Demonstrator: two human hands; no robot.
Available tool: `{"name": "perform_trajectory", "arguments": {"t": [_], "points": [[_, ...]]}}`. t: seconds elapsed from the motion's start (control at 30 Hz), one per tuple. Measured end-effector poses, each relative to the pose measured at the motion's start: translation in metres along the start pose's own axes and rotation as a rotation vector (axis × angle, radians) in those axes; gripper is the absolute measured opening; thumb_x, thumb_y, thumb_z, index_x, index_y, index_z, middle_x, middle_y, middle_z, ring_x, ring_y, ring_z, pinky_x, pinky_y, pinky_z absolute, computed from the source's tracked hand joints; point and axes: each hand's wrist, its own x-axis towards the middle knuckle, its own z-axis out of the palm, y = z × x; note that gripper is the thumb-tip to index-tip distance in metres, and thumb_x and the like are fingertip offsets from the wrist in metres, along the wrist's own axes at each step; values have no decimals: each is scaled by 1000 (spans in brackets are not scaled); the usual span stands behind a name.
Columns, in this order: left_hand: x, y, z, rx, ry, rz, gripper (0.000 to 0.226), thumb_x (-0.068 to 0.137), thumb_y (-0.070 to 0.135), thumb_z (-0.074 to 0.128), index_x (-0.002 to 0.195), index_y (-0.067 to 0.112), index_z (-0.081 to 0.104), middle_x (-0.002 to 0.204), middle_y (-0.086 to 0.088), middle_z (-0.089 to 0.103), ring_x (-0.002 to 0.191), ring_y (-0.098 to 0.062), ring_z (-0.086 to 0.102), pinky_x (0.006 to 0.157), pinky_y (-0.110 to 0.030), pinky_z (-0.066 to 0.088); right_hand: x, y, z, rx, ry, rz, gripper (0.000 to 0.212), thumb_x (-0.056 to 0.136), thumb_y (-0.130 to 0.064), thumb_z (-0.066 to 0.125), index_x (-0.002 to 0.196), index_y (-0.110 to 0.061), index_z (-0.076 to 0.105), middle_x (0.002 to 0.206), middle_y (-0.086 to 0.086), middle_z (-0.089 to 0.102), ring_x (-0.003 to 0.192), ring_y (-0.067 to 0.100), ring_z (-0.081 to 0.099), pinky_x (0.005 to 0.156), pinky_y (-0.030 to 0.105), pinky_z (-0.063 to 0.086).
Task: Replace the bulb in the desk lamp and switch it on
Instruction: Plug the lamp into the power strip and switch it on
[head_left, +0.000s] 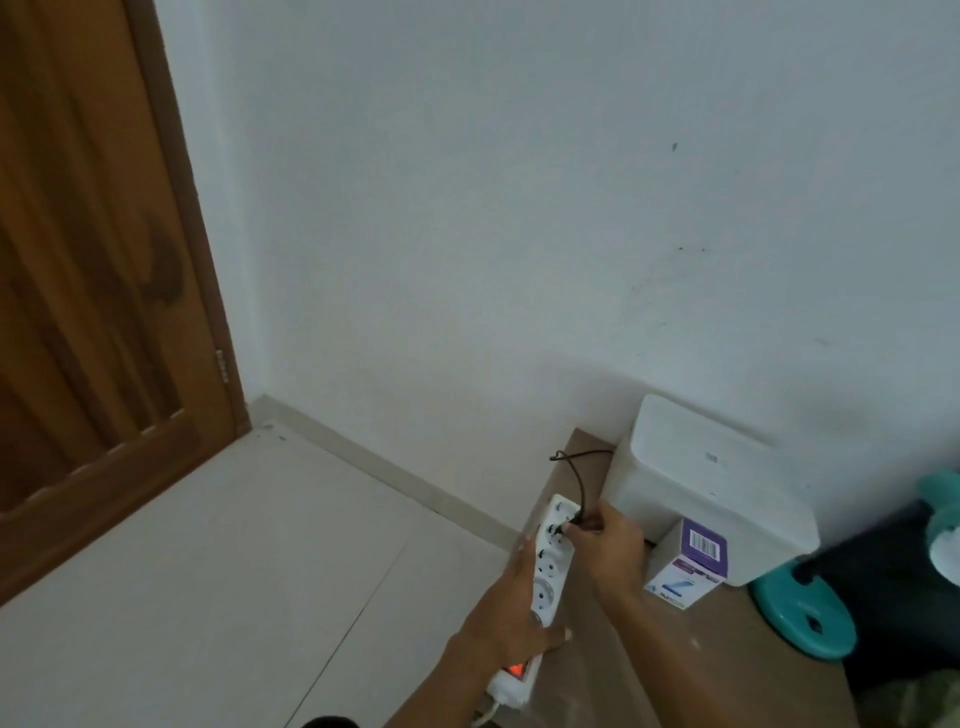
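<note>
Two hands: both on the strip (545, 577).
Left hand (511, 618): grip wraps strip.
Right hand (608, 540): grip pinches plug (569, 527) at second socket.
Lamp (810, 618): teal base, right, apart.
Tabletop (597, 675): brown, against white wall (519, 208).
Floor (208, 571): pale tile; door (93, 260) left.

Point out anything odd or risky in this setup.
The power strip hangs at the desk edge, its red switch glowing, while the right hand pinches a black plug at a socket.

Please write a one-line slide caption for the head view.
Left hand holds the white power strip while right hand pinches a black plug at its socket.
</note>
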Motion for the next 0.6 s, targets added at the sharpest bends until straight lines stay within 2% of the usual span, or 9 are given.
{"name": "perform_trajectory", "arguments": {"t": [0.07, 0.13, 0.27, 0.33, 0.4, 0.47, 0.57, 0.6], "points": [[-1, 0, -1, 0, 14, 30, 120, 66, 59, 81, 159, 34, 9, 148, 14, 44, 133, -13, 51, 107, -26, 44, -4, 3, 2, 1, -19, 8, 13, 83, -13, 77, 82, -18, 66, 81, -6, 69, 72, 2, 64, 58, 15, 45], [-1, 0, -1, 5, 17, 43, 124, 64, 64, 79, 160, 34, 6, 152, 11, 45, 131, -11, 53, 108, -29, 44, -5, 4, 4, -7, -19, 0, 14, 83, -13, 77, 80, -20, 66, 79, -8, 69, 73, 4, 67, 62, 21, 52], [-1, -2, 1, 17, 29, 49, 123, 65, 66, 78, 160, 34, 6, 152, 9, 47, 130, -12, 54, 110, -36, 46, -1, 6, 10, -45, -10, -23, 17, 78, -12, 80, 73, -20, 66, 73, -7, 70, 69, 7, 67, 64, 29, 55], [-1, -2, 1, 2, 21, 46, 120, 68, 61, 79, 160, 31, 9, 151, 6, 47, 130, -15, 55, 110, -33, 45, -1, 5, 14, -105, 5, -57, 21, 78, -10, 79, 70, -23, 64, 70, -8, 68, 67, 6, 64, 62, 27, 53], [-1, -2, 3, -16, 37, 23, 117, 65, 67, 77, 158, 43, 10, 148, 9, 49, 131, -16, 54, 110, -33, 44, -2, 5, 19, -159, 17, -72, 22, 80, -10, 77, 70, -23, 62, 69, -7, 66, 64, 3, 61, 54, 20, 45], [0, -3, 6, -44, 62, -37, 110, 62, 77, 76, 149, 59, 11, 137, 14, 54, 130, -20, 56, 108, -32, 44, -3, 4, 20, -195, 21, -65, 18, 81, -11, 76, 72, -19, 63, 69, -5, 66, 62, 4, 59, 52, 20, 42], [0, -4, 7, -15, 36, -20, 104, 74, 55, 82, 156, 31, 23, 145, 3, 52, 127, -20, 56, 110, -32, 43, -1, 7, 20, -235, 30, -50, 13, 80, -13, 76, 74, -14, 64, 69, -1, 65, 63, 11, 59, 55, 28, 48], [-2, -2, 4, -33, 21, -9, 106, 73, 56, 82, 157, 27, 23, 148, 1, 50, 129, -20, 55, 110, -32, 42, -1, 9, 20, -246, 31, -48, 11, 80, -14, 75, 75, -14, 65, 70, -1, 65, 64, 12, 60, 57, 30, 50]]}}
